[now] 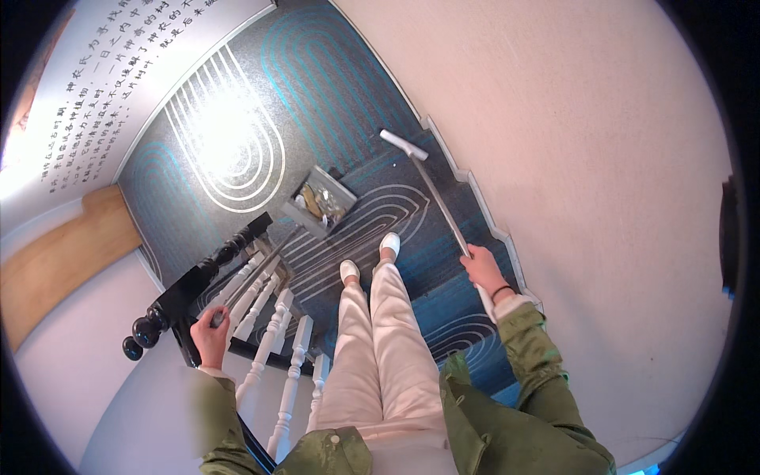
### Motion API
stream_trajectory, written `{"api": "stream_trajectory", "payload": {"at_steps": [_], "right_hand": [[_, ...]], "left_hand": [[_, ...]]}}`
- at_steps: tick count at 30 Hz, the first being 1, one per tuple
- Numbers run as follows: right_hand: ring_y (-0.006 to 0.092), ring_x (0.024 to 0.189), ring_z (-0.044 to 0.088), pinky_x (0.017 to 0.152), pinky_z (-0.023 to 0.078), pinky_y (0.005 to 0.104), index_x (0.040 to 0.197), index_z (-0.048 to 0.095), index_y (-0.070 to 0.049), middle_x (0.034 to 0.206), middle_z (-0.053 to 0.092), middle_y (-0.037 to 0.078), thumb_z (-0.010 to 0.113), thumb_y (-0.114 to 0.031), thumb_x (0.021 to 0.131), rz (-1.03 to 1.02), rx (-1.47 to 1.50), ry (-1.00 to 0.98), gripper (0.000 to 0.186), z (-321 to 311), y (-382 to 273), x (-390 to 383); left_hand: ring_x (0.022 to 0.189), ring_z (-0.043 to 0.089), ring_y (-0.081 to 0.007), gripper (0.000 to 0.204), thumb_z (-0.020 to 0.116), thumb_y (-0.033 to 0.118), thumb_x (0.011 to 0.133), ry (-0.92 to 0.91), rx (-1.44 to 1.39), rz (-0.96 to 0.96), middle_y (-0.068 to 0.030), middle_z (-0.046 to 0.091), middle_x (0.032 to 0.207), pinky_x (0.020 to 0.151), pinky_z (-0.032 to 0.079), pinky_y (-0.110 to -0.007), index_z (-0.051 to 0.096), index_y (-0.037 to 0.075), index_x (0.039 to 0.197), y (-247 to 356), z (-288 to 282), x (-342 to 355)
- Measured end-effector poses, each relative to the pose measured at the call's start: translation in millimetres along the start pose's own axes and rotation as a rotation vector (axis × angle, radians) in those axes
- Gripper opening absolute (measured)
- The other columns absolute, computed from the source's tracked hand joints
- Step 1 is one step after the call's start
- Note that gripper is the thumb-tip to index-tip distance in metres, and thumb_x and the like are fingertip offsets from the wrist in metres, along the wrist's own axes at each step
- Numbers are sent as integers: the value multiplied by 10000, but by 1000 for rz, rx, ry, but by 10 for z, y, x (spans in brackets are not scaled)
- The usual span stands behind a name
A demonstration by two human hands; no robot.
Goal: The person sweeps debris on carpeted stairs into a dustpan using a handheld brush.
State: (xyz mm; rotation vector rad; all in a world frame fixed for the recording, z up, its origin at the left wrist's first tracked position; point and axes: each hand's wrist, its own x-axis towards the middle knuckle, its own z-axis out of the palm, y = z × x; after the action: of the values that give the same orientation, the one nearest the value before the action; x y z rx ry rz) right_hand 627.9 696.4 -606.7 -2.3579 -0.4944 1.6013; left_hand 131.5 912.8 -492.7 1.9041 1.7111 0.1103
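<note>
My left hand is closed around the end of a long thin handle beside the stair railing. That handle runs forward to a grey box-shaped dustpan, which holds crumpled yellowish and pale litter. On the right, my right hand grips the long pole of a broom. Its narrow, pale, bar-shaped head is up ahead near the right wall, over the dark carpet. Whether the head touches the floor I cannot tell. A small white speck lies near the head.
Carpeted stairs with blue and white curved lines lie around my feet, with a brightly lit floor ahead. A black handrail on white balusters stands at the left. The plain wall borders the right, with stepped skirting.
</note>
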Motion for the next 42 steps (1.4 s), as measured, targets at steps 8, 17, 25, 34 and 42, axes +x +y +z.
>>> {"api": "stream_trajectory", "payload": {"at_steps": [8, 17, 25, 34, 42], "right_hand": [[429, 778, 570, 674, 467, 488, 850, 531, 16, 794, 588, 258, 531, -107, 755, -39, -218, 333, 155, 1522, 452, 222], [51, 364, 380, 309, 303, 218, 921, 578, -66, 558, 445, -29, 551, -138, 828, 283, 593, -227, 120, 1250, 307, -917], [418, 756, 585, 643, 470, 497, 830, 560, 37, 748, 591, 259, 492, -123, 777, 35, -16, 279, 182, 1175, 133, 157], [133, 373, 459, 361, 399, 297, 852, 564, -6, 575, 502, 40, 528, -123, 809, 211, 602, -306, 130, 2154, 317, -740], [251, 421, 553, 390, 455, 372, 844, 561, 16, 552, 547, 123, 563, -74, 739, -10, 18, 291, 138, 1325, 564, -45]], "left_hand": [[607, 614, -263, 148, 696, 170, 664, -202, 218, 199, -118, 616, 661, 550, 472, -326, 665, 117, 799, 14, 502, 284], [597, 607, -254, 132, 644, 243, 704, -269, 282, 211, -78, 630, 672, 529, 457, -354, 631, 152, 799, 169, 901, 105], [579, 604, -244, 116, 634, 243, 716, -241, 366, 300, -68, 629, 658, 499, 442, -352, 626, 158, 793, 211, 936, 160], [554, 598, -261, 133, 632, 280, 719, -212, 429, 308, -82, 612, 605, 493, 443, -370, 638, 169, 792, 227, 1028, 225], [547, 593, -264, 128, 645, 269, 704, -188, 305, 326, -91, 603, 588, 502, 450, -374, 640, 168, 782, 179, 907, 157]]}}
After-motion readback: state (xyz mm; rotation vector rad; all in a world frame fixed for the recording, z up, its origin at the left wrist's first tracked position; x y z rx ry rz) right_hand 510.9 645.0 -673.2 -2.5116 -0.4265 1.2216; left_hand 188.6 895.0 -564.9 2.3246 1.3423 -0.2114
